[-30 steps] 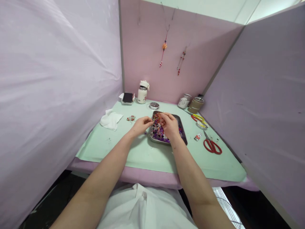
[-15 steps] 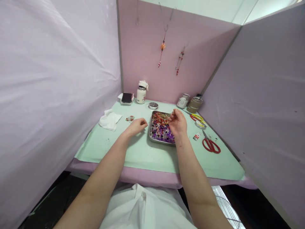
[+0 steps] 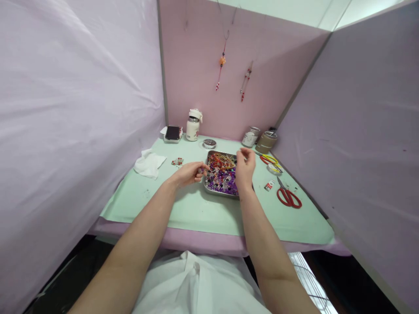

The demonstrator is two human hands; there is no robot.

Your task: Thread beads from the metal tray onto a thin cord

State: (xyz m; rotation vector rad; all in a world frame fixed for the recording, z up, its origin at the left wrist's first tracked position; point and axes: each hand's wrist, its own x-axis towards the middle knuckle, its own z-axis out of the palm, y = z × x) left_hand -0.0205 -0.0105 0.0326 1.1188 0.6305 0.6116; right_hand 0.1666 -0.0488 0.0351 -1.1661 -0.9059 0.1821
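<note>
Grip of right hand (image 3: 246, 166) pinched over tray (image 3: 222, 194)

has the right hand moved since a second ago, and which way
Yes, to the right: judged against the metal tray, the right hand has shifted from around its middle toward its right edge.

"What's on the pale green counter (image 3: 203, 214)?"

"A rectangular metal tray (image 3: 222, 194) of purple and clear round beads (image 3: 225, 185), the bare left hand (image 3: 190, 173) at its left edge, the bare right hand (image 3: 245, 168) over its right side."

"And by the edges?"

"Crumpled white cloth (image 3: 149, 165) left, red-handled metal scissors (image 3: 289, 199) right, cream cylindrical bottle (image 3: 193, 131) at the back."
</note>
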